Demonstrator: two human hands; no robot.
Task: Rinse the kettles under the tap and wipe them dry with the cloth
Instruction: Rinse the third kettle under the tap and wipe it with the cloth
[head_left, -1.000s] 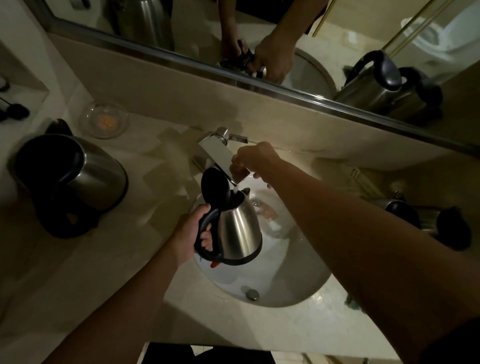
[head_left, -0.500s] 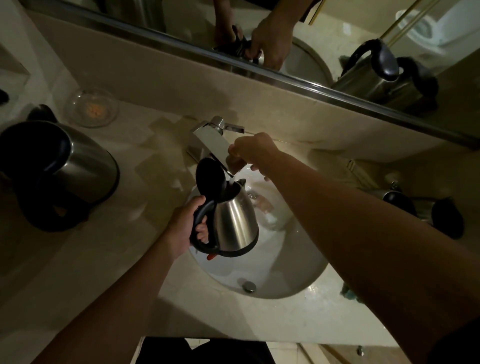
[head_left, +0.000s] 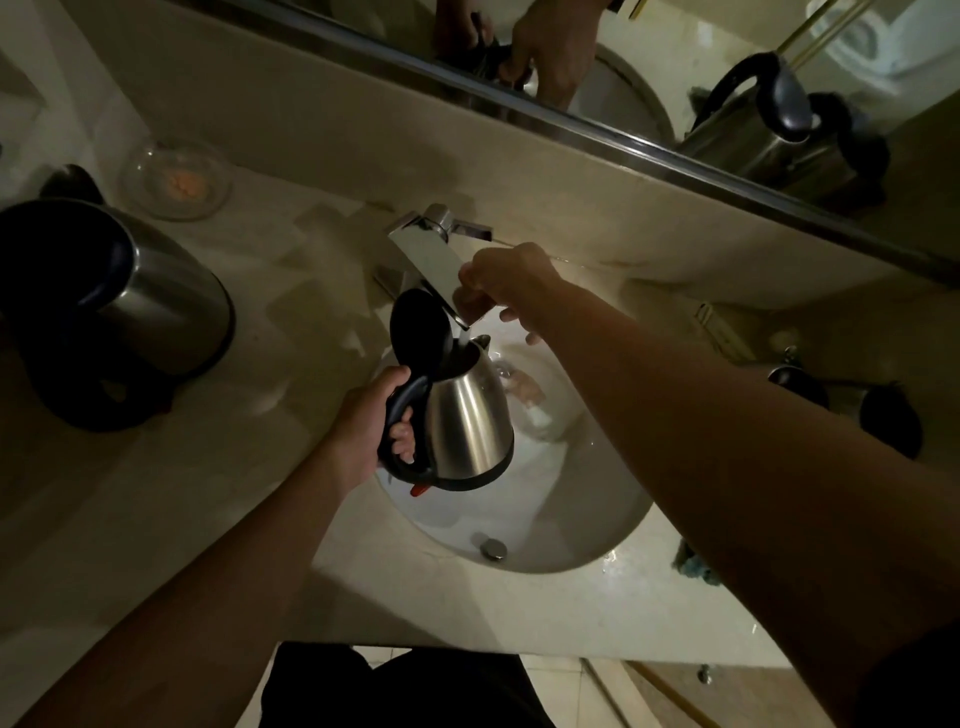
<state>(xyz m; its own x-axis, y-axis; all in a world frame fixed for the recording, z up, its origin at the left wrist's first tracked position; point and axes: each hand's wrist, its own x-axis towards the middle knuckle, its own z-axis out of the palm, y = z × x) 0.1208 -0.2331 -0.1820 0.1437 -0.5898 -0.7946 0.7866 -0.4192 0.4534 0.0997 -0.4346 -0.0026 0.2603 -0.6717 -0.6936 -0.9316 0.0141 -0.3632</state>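
**Head view: kettle held under running tap, sink counter**

Item 1. Steel kettle (head_left: 467, 421), black handle, black lid (head_left: 418, 332) hinged open and standing upright. Held above the sink basin (head_left: 571, 519), mouth directly below the tap spout (head_left: 431, 265). A thin stream of water fell from the spout end into the opening. A small red tab showed at the kettle's base.

Item 2. Left hand (head_left: 363, 421). Fingers curled tight around the kettle handle, fingertips showing through the handle loop.

Item 3. Right hand (head_left: 504, 280). Reached across the basin to the right side of the tap, fingers bent and drawn together against the spout; whether it pinched any part of the tap could not be told.

Item 4. Second kettle (head_left: 130, 312), larger, steel with dark top. Stood on the counter (head_left: 260, 467) toward its left edge, well apart from the basin.

Item 5. Third kettle (head_left: 841, 405), dark and dim. Sat near the counter's right edge, partly hidden behind the right forearm.

Item 6. Glass dish (head_left: 176, 179) holding something orange. Sat at the back left of the counter, near the wall.

Item 7. Drain plug (head_left: 493, 549). Sat at the near side of the basin.

Item 8. Bluish cloth (head_left: 693, 566). A small part showed on the counter at the basin's right rim, beneath the right forearm.

Item 9. Mirror (head_left: 675, 78). Ran along the back wall above the counter, reflecting hands and a kettle.
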